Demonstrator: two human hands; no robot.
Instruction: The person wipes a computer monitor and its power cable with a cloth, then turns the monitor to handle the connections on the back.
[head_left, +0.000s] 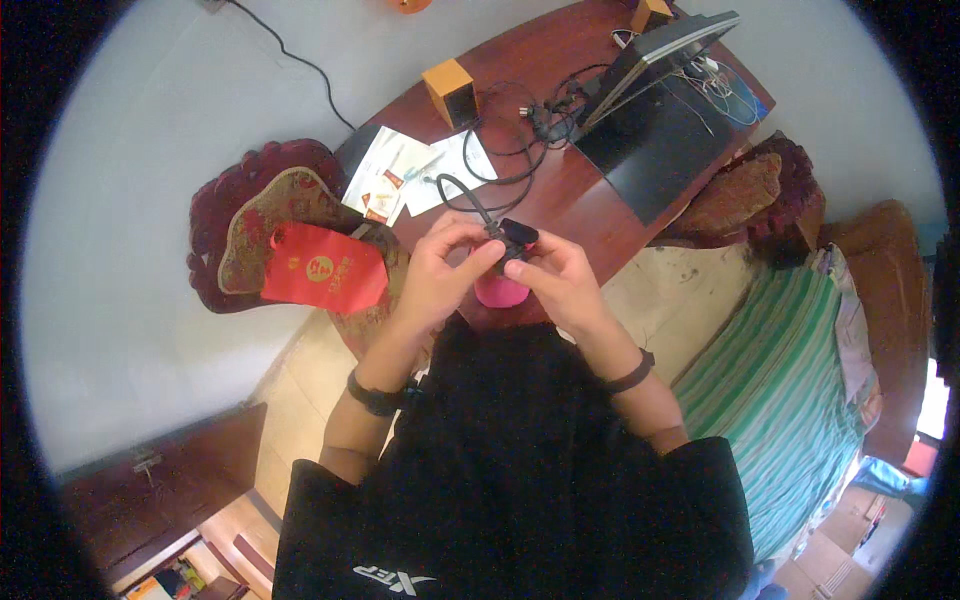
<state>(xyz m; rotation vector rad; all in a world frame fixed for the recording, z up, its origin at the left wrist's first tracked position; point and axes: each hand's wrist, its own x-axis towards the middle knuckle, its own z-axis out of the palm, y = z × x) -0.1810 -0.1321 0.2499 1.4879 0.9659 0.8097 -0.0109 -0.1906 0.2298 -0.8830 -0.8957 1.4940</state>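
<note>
Both my hands meet over the near edge of the dark red wooden table, around a thick black cable point(466, 193). My left hand point(445, 268) is closed on the cable, thumb and fingers pinching it near its end. With its thumb and fingers pressed in from the other side, my right hand point(562, 285) grips a dark block-like piece point(517, 234) at that end. Its exact kind is partly hidden by my fingers. Just under my hands shows a rounded pink object point(500, 292); its upper part is covered.
The table point(555, 215) bears papers point(392, 170), tangled black cords point(545, 120), a small wooden speaker point(451, 92) and a monitor point(655, 65). A carved chair point(250, 215) with a red bag point(325, 268) stands left. A green striped bed cover point(770, 400) lies right.
</note>
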